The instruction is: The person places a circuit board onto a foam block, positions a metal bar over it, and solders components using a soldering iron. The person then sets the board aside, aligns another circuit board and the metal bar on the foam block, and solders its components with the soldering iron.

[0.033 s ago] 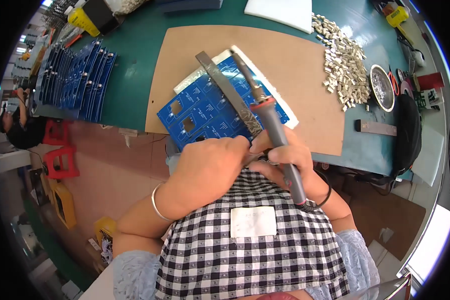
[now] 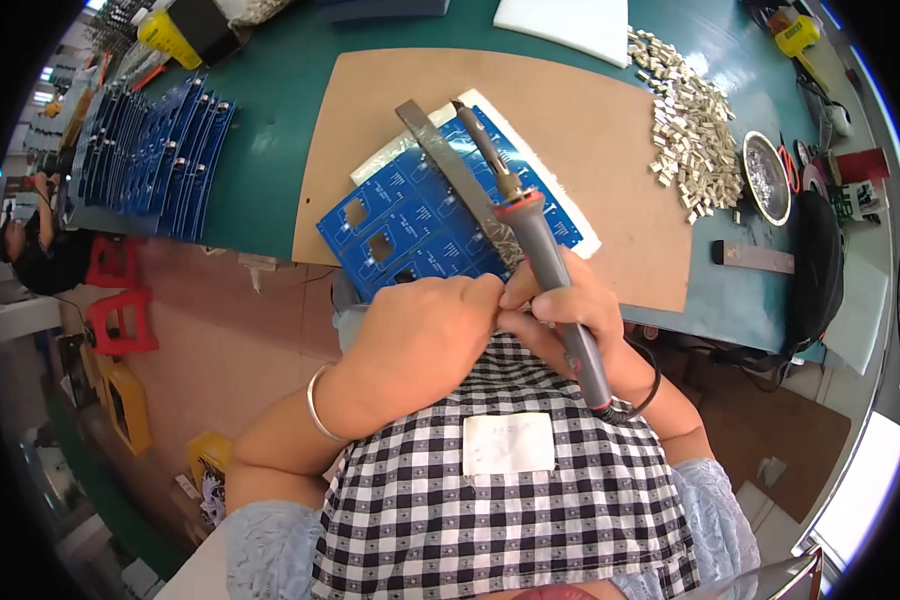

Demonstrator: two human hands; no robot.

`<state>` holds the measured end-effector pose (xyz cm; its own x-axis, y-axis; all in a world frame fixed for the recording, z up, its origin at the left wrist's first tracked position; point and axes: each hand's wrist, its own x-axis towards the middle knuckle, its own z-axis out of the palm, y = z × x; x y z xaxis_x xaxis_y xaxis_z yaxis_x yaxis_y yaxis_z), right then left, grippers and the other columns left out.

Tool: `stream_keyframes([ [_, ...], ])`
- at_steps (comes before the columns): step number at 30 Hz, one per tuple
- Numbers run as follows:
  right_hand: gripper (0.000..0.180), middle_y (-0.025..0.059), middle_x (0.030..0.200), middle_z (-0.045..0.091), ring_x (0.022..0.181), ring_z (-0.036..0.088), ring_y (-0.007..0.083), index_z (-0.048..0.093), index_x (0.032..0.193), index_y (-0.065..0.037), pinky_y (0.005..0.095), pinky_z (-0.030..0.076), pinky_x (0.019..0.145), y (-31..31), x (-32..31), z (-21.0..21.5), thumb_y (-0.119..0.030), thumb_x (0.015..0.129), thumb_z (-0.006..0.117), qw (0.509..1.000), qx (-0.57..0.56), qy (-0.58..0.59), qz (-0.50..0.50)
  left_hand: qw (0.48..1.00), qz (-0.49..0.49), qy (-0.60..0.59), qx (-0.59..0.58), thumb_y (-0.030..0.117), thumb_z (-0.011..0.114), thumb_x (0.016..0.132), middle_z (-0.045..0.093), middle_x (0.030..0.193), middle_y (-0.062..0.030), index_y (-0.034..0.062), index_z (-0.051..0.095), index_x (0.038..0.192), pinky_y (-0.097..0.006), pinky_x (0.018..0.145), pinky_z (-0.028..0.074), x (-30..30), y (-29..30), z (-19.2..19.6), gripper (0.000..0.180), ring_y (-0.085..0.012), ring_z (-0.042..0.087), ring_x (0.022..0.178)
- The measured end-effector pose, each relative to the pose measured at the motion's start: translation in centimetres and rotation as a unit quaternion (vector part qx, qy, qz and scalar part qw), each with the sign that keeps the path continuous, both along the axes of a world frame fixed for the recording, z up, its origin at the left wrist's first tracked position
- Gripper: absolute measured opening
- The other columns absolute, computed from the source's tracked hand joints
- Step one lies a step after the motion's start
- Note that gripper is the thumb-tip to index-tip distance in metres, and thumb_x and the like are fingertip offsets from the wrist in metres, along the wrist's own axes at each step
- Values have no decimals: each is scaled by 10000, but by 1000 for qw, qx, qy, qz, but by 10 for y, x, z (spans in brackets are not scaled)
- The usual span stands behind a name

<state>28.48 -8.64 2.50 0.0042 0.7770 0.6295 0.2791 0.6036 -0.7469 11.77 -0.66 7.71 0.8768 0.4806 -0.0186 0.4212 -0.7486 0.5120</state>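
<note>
Soldering iron point(image 2: 538, 235) clasped in right hand point(image 2: 592, 300), left hand point(image 2: 415, 335) bunched, its hold cannot be told, circuit board point(image 2: 417, 217) laid over near edge of mat point(image 2: 610, 150)

A green desk point(image 2: 265, 140) curves across the upper view, with a reddish floor point(image 2: 240, 350) below it. Two red stools point(image 2: 120, 301) stand at the left, near a yellow box point(image 2: 136, 410). White light point(image 2: 865, 490) glares at lower right (window or lamp, unclear which).

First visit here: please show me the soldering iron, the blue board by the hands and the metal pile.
Soldering iron point(image 2: 544, 246): head view, grey handle.
Blue board point(image 2: 425, 222): head view, printed top face.
Metal pile point(image 2: 692, 140): head view, mid-heap.
</note>
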Motion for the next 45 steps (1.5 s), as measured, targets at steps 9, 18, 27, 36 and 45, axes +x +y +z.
stream_keyframes([
  [9, 372, 109, 806, 648, 718, 635, 221, 541, 1023, -51, 337, 502, 657, -5, 2, -7, 148, 747, 692, 991, -7, 123, -52, 973, 57, -211, -74, -16, 698, 774, 614, 728, -93, 24, 594, 869, -293, 529, 477, -18, -3, -10, 146, -219, 604, 581],
  [18, 409, 160, 832, 619, 735, 634, 260, 502, 1234, -38, 390, 521, 706, -87, 48, 20, -297, 927, 581, 987, -66, 118, -84, 979, 108, -171, 6, -8, 683, 658, 566, 719, -59, 88, 557, 751, -357, 596, 427, -47, 0, -29, 184, -260, 551, 687],
  [27, 319, 144, 709, 576, 562, 583, 178, 396, 979, -48, 304, 493, 531, -101, 14, -10, -157, 864, 673, 944, -129, 264, -149, 984, 65, -140, 85, 48, 655, 619, 629, 953, 17, 137, 526, 709, -454, 911, 276, -40, -11, -39, 181, -230, 579, 1005],
  [36, 246, 146, 746, 608, 611, 639, 196, 555, 992, 10, 302, 510, 549, -94, 16, -10, -158, 857, 674, 970, -169, 140, -108, 984, 70, -133, 91, 59, 656, 605, 614, 951, 20, 136, 522, 699, -485, 915, 255, -38, -16, -43, 181, -226, 571, 1011],
  [45, 283, 142, 687, 630, 544, 647, 192, 547, 991, 36, 296, 517, 494, -99, 6, -10, -185, 865, 671, 935, -224, 214, -171, 984, 72, -135, 92, 49, 643, 601, 609, 947, 19, 133, 520, 691, -492, 911, 252, -36, -17, -43, 174, -226, 563, 1004],
])
